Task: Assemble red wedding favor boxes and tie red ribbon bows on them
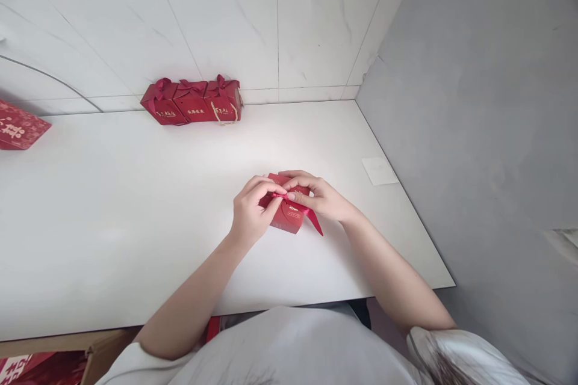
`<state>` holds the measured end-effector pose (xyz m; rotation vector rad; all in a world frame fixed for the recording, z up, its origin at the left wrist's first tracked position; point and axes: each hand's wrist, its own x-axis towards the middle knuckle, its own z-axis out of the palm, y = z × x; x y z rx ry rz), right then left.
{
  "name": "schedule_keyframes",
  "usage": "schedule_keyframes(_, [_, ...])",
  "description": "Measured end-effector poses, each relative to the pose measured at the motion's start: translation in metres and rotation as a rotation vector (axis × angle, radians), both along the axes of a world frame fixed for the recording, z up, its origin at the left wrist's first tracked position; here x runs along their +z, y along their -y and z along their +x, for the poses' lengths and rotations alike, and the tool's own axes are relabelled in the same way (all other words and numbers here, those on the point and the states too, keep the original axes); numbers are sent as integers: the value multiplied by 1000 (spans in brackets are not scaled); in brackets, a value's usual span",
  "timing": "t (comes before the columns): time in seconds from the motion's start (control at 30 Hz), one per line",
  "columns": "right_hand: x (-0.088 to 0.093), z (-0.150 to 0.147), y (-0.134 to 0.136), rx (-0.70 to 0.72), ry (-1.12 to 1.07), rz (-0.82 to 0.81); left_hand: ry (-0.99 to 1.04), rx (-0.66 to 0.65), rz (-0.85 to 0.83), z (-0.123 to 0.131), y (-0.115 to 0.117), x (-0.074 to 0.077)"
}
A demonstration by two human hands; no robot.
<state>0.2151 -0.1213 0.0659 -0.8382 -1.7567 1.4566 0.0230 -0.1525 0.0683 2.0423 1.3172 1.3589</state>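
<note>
A small red gift box [286,222] with gold print lies on the white table in front of me. A dark red ribbon [315,221] runs across its top, one tail hanging off the right side. My left hand [256,207] pinches the ribbon near the middle of the box, thumb and fingertips together. From the other side, my right hand [318,195] rests over the box, its thumb and index finger closed on the ribbon close to the left fingertips. The fingers partly hide the knot area and the box's top.
Three red boxes with ribbon bows [192,102] stand in a row against the tiled wall. A red patterned box [20,126] sits at far left. A white paper square [380,171] lies near the table's right edge. A cardboard carton [106,352] with red packaging is at lower left.
</note>
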Motion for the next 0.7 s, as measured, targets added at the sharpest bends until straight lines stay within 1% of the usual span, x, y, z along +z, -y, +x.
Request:
schedule_keyframes(0.07, [1,-1,1,-8,-19,-37,6,6,-11,-1,-1,0])
schedule_keyframes(0.17, [0,-3,1,-8,-105,-131,20,-3,-25,-2,-1,-1])
schedule_keyframes(0.3, [-1,-4,1,5,-183,-234,61,-3,-110,-4,0,-1])
schedule_keyframes(0.4, [0,-5,0,-3,-197,-262,61,-24,-182,-9,-2,4])
schedule_keyframes(0.53, [2,-5,0,-15,-191,-286,34,-117,-268,-18,-5,12])
schedule_keyframes(0.7, [2,-8,1,-5,-195,-279,79,-173,-373,-26,-7,19])
